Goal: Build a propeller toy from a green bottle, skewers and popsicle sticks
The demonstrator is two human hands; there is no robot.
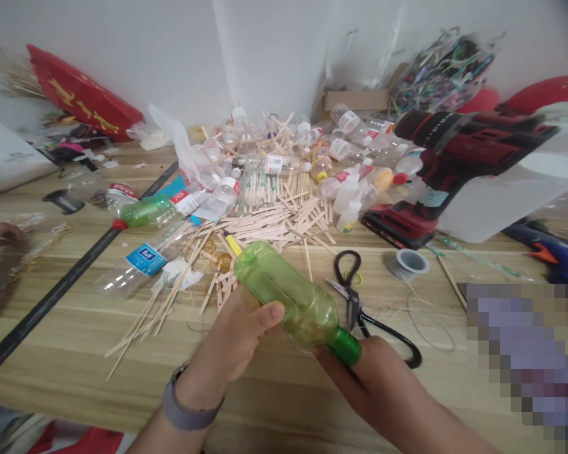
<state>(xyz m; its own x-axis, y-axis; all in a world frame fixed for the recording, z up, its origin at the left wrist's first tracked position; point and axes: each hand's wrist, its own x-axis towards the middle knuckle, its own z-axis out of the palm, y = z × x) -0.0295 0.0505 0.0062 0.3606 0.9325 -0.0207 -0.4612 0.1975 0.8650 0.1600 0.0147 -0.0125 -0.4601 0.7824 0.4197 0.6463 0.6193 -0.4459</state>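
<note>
A translucent green plastic bottle (284,290) is held tilted above the table, its base up and left, its darker green neck down and right. My left hand (248,325) grips it near the base, thumb lying along its side; the other fingers are hidden beneath. Around the neck end closes my right hand (364,372), its fingers mostly out of sight. A yellow stick-like thing with a dark tip (231,243) shows just beyond the base; its kind is unclear. Beside the bottle, black-handled scissors (353,302) lie on the table with their blades partly hidden.
Wooden sticks (269,221) and several plastic bottles (274,165) are heaped behind. A red-black power drill (459,164) stands at right, with a wire spool (408,263) near it. A dark rod (52,302) crosses the left side. Another person's hand (2,233) is at far left.
</note>
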